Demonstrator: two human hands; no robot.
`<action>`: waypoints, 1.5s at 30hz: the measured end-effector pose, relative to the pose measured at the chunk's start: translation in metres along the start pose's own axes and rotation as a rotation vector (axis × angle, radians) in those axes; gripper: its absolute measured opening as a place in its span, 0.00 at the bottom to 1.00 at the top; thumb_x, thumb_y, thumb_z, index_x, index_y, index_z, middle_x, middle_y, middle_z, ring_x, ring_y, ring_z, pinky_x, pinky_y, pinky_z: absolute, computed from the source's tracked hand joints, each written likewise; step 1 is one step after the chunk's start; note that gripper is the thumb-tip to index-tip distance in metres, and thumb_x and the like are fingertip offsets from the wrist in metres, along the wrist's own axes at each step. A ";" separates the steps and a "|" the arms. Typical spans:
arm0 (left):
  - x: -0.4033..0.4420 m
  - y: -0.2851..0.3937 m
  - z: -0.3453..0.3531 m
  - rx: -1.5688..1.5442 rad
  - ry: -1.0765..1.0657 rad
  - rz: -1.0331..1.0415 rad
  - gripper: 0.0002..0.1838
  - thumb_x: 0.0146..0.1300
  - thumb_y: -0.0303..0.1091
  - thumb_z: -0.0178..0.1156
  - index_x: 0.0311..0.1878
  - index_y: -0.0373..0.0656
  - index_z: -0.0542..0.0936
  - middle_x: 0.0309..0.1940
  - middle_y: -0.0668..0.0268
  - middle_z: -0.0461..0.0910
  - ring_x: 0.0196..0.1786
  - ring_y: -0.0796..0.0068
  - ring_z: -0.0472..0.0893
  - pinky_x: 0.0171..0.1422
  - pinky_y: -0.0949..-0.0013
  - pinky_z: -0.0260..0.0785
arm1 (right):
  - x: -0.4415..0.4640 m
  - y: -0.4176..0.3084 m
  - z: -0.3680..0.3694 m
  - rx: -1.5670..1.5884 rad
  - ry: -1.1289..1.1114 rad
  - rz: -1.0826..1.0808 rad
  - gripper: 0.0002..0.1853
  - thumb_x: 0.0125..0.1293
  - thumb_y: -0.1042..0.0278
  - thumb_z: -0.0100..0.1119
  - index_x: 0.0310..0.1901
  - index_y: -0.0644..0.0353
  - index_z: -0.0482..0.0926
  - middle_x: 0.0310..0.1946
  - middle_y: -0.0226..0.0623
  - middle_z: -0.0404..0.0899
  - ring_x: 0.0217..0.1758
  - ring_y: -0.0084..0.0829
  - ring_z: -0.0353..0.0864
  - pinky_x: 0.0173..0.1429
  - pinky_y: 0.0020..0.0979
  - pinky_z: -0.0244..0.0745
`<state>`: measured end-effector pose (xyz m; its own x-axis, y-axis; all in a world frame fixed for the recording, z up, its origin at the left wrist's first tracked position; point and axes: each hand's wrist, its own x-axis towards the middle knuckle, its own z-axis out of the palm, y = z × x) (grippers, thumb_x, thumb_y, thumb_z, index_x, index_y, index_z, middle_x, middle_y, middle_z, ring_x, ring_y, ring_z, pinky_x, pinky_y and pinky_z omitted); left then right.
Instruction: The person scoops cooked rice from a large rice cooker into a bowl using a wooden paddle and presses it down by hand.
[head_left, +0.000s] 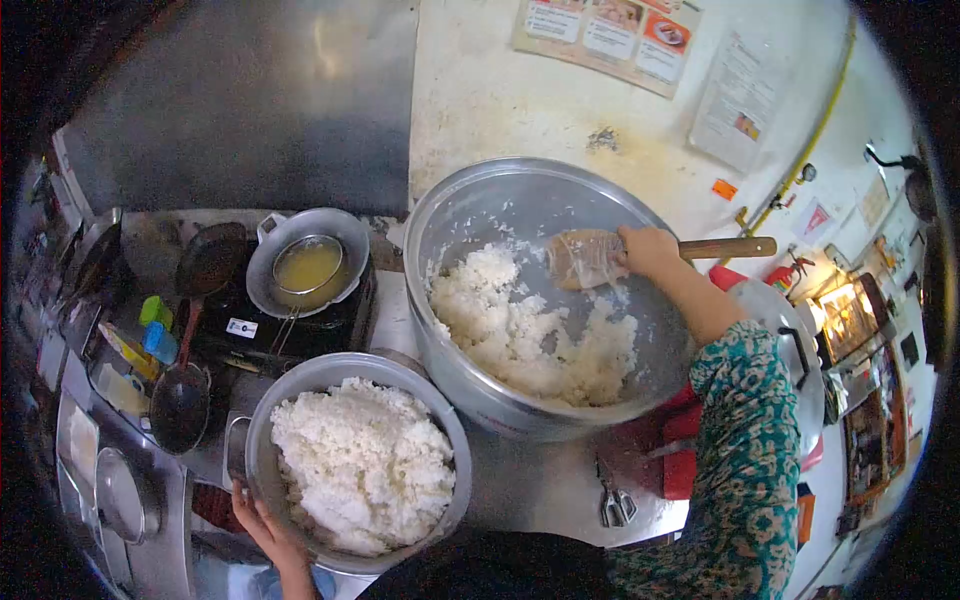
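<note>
My right hand [650, 252] is closed round the neck of a wooden rice paddle [730, 248], over the large metal pot [540, 168]. The paddle's broad blade points left, with white grains stuck to it. Cooked rice [500, 320] is heaped on the left and front of that pot's floor, and loose grains cling to the inner wall. Nearer me stands a smaller metal pot [460, 460], piled with white rice [365, 460]. My left hand [268, 535] touches its outer left side below the handle, fingers stretched out; the thumb cannot be made out.
On a black stove [240, 330] at left sits a pan [262, 285] with a strainer [308, 272] over yellowish liquid. Dark pans [180, 408] lie beside it. Metal tongs [615, 505] rest on the counter at right, near red objects [680, 470]. A wall stands behind the large pot.
</note>
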<state>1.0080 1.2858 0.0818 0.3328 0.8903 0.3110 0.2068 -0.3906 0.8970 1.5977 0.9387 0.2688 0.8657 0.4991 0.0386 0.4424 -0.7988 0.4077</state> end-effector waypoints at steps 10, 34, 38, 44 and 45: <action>0.003 0.005 0.003 -0.021 -0.024 -0.075 0.28 0.79 0.46 0.39 0.74 0.38 0.58 0.73 0.54 0.59 0.75 0.60 0.58 0.78 0.58 0.47 | 0.125 -0.077 0.016 0.127 0.170 -0.354 0.27 0.64 0.34 0.54 0.54 0.46 0.78 0.37 0.44 0.86 0.44 0.46 0.85 0.55 0.52 0.70; 0.001 -0.010 -0.003 -0.099 -0.022 -0.061 0.27 0.79 0.45 0.39 0.72 0.36 0.59 0.71 0.55 0.60 0.73 0.61 0.60 0.78 0.59 0.47 | 0.000 -0.090 -0.022 0.411 0.052 -0.553 0.20 0.61 0.41 0.57 0.40 0.49 0.81 0.31 0.44 0.83 0.38 0.49 0.83 0.41 0.48 0.76; 0.001 -0.010 -0.003 -0.106 -0.041 -0.050 0.26 0.79 0.43 0.39 0.73 0.37 0.59 0.72 0.55 0.59 0.75 0.61 0.58 0.78 0.59 0.47 | -0.015 -0.064 -0.031 0.457 -0.017 -0.481 0.19 0.61 0.44 0.56 0.39 0.51 0.80 0.32 0.44 0.83 0.38 0.49 0.83 0.42 0.47 0.76; 0.003 -0.021 -0.005 -0.089 -0.040 -0.051 0.27 0.79 0.44 0.39 0.73 0.38 0.59 0.72 0.54 0.60 0.75 0.60 0.58 0.78 0.59 0.46 | -0.032 -0.022 -0.029 0.574 -0.067 -0.315 0.19 0.62 0.45 0.55 0.40 0.52 0.80 0.34 0.43 0.84 0.39 0.47 0.84 0.44 0.44 0.76; 0.003 -0.024 -0.005 -0.099 -0.036 -0.049 0.27 0.79 0.44 0.40 0.73 0.38 0.59 0.72 0.54 0.61 0.75 0.60 0.59 0.78 0.59 0.46 | -0.034 -0.016 -0.030 0.619 -0.102 -0.259 0.20 0.63 0.44 0.54 0.42 0.52 0.81 0.36 0.44 0.84 0.42 0.47 0.84 0.46 0.44 0.76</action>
<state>0.9996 1.2991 0.0631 0.3576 0.8981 0.2560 0.1321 -0.3200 0.9382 1.5537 0.9450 0.2885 0.7181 0.6902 -0.0891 0.6647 -0.7181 -0.2062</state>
